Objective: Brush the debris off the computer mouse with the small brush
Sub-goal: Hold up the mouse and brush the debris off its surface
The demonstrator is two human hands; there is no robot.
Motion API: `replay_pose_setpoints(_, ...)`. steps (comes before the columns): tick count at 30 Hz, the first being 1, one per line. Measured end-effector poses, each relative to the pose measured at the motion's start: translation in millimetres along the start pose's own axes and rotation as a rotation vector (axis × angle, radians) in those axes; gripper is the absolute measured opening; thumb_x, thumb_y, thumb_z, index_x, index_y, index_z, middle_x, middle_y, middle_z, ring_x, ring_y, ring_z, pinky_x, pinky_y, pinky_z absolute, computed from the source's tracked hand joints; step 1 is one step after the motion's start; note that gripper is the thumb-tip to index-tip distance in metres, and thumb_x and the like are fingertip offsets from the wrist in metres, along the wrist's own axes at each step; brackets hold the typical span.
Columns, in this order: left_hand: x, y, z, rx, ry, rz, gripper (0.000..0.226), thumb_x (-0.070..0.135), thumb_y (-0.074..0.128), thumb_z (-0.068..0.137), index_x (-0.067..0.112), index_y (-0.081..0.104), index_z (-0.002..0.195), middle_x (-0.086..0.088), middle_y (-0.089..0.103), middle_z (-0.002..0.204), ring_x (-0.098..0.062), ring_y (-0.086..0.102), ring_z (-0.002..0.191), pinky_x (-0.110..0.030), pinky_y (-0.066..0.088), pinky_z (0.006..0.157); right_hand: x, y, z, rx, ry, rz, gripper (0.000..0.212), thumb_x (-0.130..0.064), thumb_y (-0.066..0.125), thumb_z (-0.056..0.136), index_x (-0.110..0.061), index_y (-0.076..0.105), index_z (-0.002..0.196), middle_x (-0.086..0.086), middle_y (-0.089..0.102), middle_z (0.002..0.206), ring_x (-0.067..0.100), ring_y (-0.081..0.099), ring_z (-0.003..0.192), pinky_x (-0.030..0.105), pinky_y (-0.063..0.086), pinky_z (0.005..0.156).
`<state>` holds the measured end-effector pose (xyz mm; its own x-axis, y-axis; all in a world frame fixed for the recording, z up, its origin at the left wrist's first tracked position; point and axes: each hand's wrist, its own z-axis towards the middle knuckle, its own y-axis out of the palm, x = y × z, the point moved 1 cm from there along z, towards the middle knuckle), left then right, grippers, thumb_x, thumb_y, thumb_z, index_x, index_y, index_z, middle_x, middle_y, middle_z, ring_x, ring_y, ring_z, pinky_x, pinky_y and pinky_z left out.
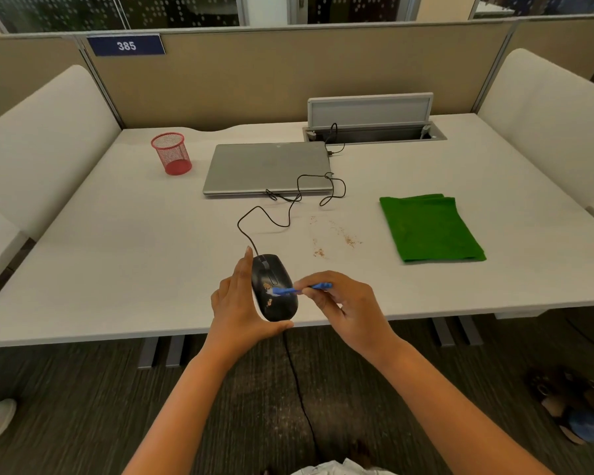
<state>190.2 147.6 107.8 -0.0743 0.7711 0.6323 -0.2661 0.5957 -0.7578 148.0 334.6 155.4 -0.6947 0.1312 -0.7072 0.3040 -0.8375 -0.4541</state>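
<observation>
Okay, I've got the mouse (274,287) sitting at the near edge of the tabletop (117,255), right at the lip, and my left hand (240,303) is cupped around its left flank, fingers straight along the side and thumb hooked under the tail end, so it looks braced against the push of the bristles. Right hand (343,306) is pinched shut on the blue brush (300,289), held close to the head, I'd say for fine control. Bristle end is down on the mouse's back, among orange crumbs (268,294) clinging to the shell. The brush lies crosswise, handle out to the right, tip to the left. The mouse runs lengthwise away from me, leaning slightly left, wheel end far, its cord (271,217) looping off towards the laptop (268,168). More crumbs (340,236) lie scattered on the tabletop between mouse and green cloth (429,228), so sweeping rightward probably sends debris there rather than into my lap. Red cup (172,154) sits well clear.
</observation>
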Motion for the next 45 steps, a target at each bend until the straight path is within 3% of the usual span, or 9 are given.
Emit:
replay_pose_setpoints(4, 2.8, 2.7, 0.7, 0.003, 0.01, -0.001, 0.13, 0.055, 0.081, 0.049, 0.054, -0.019, 0.131, 0.0, 0.024, 0.149, -0.019, 0.028, 0.127, -0.032, 0.017, 0.097, 0.6, 9.7, 5.3, -0.041, 0.029, -0.004, 0.019, -0.011, 0.058, 0.087, -0.005, 0.064, 0.103, 0.009, 0.069, 0.099, 0.014, 0.064, 0.093, 0.023, 0.052, 0.081)
replay_pose_setpoints(7, 3.7, 2.2, 2.1, 0.002, 0.021, -0.008, 0.131, 0.054, 0.082, 0.049, 0.054, -0.02, 0.131, -0.002, 0.026, 0.148, -0.02, 0.028, 0.126, -0.033, 0.017, 0.097, 3.8, 5.8, 1.7, -0.056, 0.036, -0.024, 0.02, -0.013, 0.057, 0.087, -0.006, 0.064, 0.104, 0.008, 0.069, 0.099, 0.01, 0.062, 0.093, 0.016, 0.049, 0.082)
replay_pose_setpoints(12, 3.8, 0.9, 2.9, -0.012, 0.039, 0.008, 0.13, 0.057, 0.08, 0.049, 0.052, -0.02, 0.133, -0.004, 0.029, 0.145, -0.02, 0.03, 0.123, -0.032, 0.018, 0.096, 10.8, -10.2, -12.2, -0.006, 0.081, -0.033, 0.022, -0.021, 0.053, 0.088, -0.011, 0.064, 0.104, 0.005, 0.07, 0.095, 0.008, 0.062, 0.089, 0.014, 0.05, 0.077)
replay_pose_setpoints(17, 3.7, 4.3, 4.2, -0.028, 0.04, 0.01, 0.131, 0.056, 0.081, 0.049, 0.05, -0.019, 0.133, -0.003, 0.026, 0.147, -0.02, 0.029, 0.125, -0.032, 0.017, 0.097, 4.7, -4.6, -5.7, 0.041, 0.07, 0.016, 0.02, -0.018, 0.055, 0.088, -0.015, 0.062, 0.106, -0.001, 0.068, 0.096, 0.007, 0.063, 0.089, 0.015, 0.051, 0.077)
replay_pose_setpoints(21, 3.9, 4.5, 5.1, -0.012, 0.031, -0.005, 0.131, 0.055, 0.082, 0.049, 0.051, -0.018, 0.133, -0.003, 0.027, 0.146, -0.021, 0.028, 0.125, -0.032, 0.017, 0.097, 3.5, 0.9, -1.8, -0.036, 0.048, -0.062, 0.02, -0.013, 0.058, 0.086, -0.006, 0.064, 0.104, 0.008, 0.069, 0.097, 0.009, 0.061, 0.092, 0.012, 0.048, 0.08)
replay_pose_setpoints(26, -0.2, 1.7, 3.3, 0.004, -0.005, -0.05, 0.129, 0.061, 0.078, 0.047, 0.053, -0.016, 0.134, -0.003, 0.027, 0.146, -0.021, 0.027, 0.126, -0.033, 0.018, 0.097, 5.7, -12.8, -17.9, -0.045, 0.059, -0.124, 0.031, -0.031, 0.049, 0.089, -0.008, 0.064, 0.104, 0.005, 0.069, 0.096, 0.008, 0.06, 0.091, 0.012, 0.048, 0.079)
replay_pose_setpoints(32, 0.6, 2.7, 3.1, 0.021, 0.002, -0.029, 0.13, 0.059, 0.08, 0.045, 0.054, -0.015, 0.133, -0.004, 0.027, 0.146, -0.023, 0.029, 0.125, -0.036, 0.019, 0.097, 4.7, -9.4, -3.1, 0.118, 0.168, 0.032, 0.027, -0.025, 0.052, 0.087, -0.007, 0.063, 0.104, 0.0, 0.067, 0.097, 0.008, 0.063, 0.092, 0.014, 0.051, 0.077)
replay_pose_setpoints(40, 0.8, 2.1, 2.6, 0.03, 0.009, -0.03, 0.128, 0.057, 0.081, 0.045, 0.054, -0.014, 0.131, -0.005, 0.03, 0.145, -0.025, 0.032, 0.125, -0.036, 0.021, 0.097, 14.4, -7.3, -10.1, 0.093, 0.233, -0.092, 0.027, -0.028, 0.047, 0.088, -0.01, 0.061, 0.1, 0.003, 0.068, 0.092, 0.012, 0.063, 0.082, 0.009, 0.047, 0.073)
replay_pose_setpoints(45, 2.9, 5.1, 3.1, 0.041, 0.005, -0.032, 0.131, 0.054, 0.084, 0.045, 0.054, -0.015, 0.13, -0.005, 0.029, 0.145, -0.025, 0.031, 0.126, -0.037, 0.021, 0.098, 6.0, -0.9, 1.6, 0.135, 0.235, -0.026, 0.029, -0.029, 0.047, 0.088, -0.009, 0.062, 0.104, 0.0, 0.067, 0.096, 0.007, 0.062, 0.088, 0.011, 0.049, 0.077)
